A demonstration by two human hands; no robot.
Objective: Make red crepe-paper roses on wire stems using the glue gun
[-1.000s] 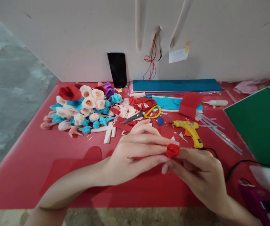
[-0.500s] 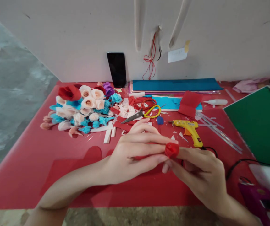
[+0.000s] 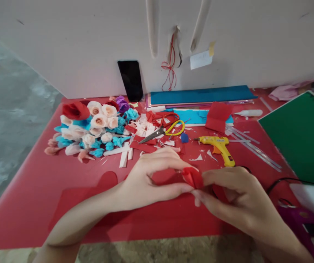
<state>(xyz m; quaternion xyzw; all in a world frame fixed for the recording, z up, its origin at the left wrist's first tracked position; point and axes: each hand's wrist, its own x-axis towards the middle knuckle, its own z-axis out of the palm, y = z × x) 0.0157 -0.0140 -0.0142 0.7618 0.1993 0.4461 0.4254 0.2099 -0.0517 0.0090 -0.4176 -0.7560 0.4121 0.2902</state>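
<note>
A small red paper flower [image 3: 192, 177], rolled like a rosebud, is held between both hands above the front of the red table. My left hand [image 3: 154, 175] is closed on its left side, thumb below and fingers above. My right hand [image 3: 233, 195] pinches the flower's right side with thumb and forefinger; part of its base is hidden there. Behind my hands lie scissors [image 3: 157, 134] with one yellow and one red handle. A yellow glue gun [image 3: 217, 146] rests on its side beyond my right hand.
Many white, blue and red paper flowers [image 3: 99, 121] are heaped at the left. Paper scraps [image 3: 143, 126] surround the scissors. A phone [image 3: 131, 81] leans on the back wall. Clear glue sticks [image 3: 255, 149], a white-tipped bottle [image 3: 248, 113] and a green board [image 3: 299, 142] are at the right.
The red paper flower has tilted and shifted slightly left between my hands. My left fingers have arched up, and my right hand has turned a little. The view has shifted slightly.
</note>
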